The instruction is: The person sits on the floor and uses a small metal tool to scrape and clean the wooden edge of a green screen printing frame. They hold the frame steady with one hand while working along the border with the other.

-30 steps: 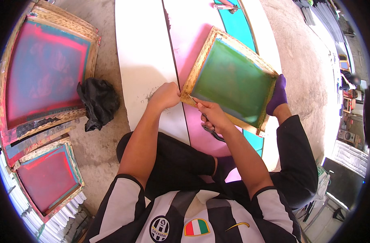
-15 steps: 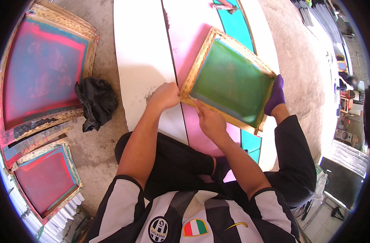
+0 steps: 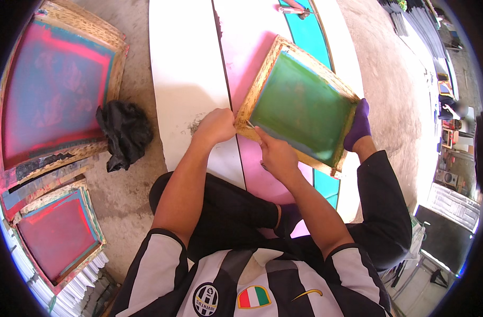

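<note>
A wooden screen-printing frame with green mesh [image 3: 305,108] lies tilted in front of me on the striped board. My left hand [image 3: 216,127] is closed in a fist at the frame's near left corner; its fingertips and whatever they pinch are hidden. My right hand [image 3: 278,157] is closed around a slim tool with a thin metal tip [image 3: 250,124], its index finger stretched along it. The tip touches the wood at that same corner. The dark end of the tool shows below my palm. My foot in a purple sock [image 3: 359,124] rests against the frame's right side.
The white, pink and turquoise board [image 3: 188,63] stretches away from me. At its far end lies a red-handled tool [image 3: 294,9]. On the left are a large red-blue screen frame [image 3: 56,95], a smaller red one [image 3: 59,232] and a crumpled black plastic bag [image 3: 125,132].
My right hand has turned and shifted slightly right, and the tool's metal tip and lower end now show more plainly. My left hand and the frame have barely moved.
</note>
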{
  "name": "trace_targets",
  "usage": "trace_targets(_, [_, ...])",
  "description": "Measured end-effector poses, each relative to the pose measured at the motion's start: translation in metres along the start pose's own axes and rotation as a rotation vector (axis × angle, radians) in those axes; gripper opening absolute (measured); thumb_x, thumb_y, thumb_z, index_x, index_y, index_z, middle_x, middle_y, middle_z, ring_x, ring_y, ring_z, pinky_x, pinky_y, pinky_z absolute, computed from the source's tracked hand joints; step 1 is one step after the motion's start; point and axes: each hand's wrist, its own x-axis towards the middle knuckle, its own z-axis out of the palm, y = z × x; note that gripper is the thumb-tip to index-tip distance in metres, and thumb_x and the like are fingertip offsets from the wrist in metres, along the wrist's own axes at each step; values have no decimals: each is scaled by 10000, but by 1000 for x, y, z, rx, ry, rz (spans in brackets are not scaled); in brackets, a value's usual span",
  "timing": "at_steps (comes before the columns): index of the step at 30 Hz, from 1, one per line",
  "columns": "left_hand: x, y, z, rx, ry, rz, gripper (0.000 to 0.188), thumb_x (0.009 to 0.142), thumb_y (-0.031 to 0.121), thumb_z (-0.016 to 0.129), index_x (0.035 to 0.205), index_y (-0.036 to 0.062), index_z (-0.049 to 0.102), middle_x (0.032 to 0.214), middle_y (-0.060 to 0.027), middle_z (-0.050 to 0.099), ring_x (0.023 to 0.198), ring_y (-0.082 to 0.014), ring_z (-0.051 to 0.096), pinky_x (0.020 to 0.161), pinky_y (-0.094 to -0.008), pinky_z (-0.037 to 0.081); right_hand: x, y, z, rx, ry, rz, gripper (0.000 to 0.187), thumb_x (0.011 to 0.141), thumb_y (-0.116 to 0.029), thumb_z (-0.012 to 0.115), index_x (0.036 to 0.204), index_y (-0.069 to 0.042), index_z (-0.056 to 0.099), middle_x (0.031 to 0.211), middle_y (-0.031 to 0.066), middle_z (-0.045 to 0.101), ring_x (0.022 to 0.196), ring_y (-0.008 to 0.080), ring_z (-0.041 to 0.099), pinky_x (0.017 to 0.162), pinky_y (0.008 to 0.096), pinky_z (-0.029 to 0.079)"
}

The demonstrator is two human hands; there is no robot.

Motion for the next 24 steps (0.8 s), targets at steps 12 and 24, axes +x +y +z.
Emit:
trace_targets(12, [-3,7,-3,15,12,-30,152,801,84,649,807,-27,752,854,-300,706,836,-467,718,797,-541,570,22,33,-17,-308,-44,-257,434,1040,-284,606,1474,-305,621,899,174,741,750,403,710,697,500,563])
trace_targets(24, [4,0,-7,-14,-83,-87,170,806,100,651,848,0,781,813,-266,714,776,-434,716,747,-511,566,69,53,-45,-265,-152,-377,380,1026,-336,642,1396,-411,685,979,87,743,890,305,723,793,426,576])
